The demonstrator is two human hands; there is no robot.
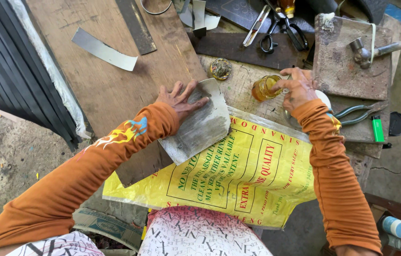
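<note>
I press my left hand (180,98) flat, fingers spread, on the metal sheet (200,124); right of the sheet, my right hand (299,88) pinches the amber jar (265,87), steadying both.

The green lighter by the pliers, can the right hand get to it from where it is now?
Probably yes. The right hand rests on the small amber jar, and the green lighter lies uncovered just beyond the pliers on the same side. It would have to let go of the jar first.
</note>
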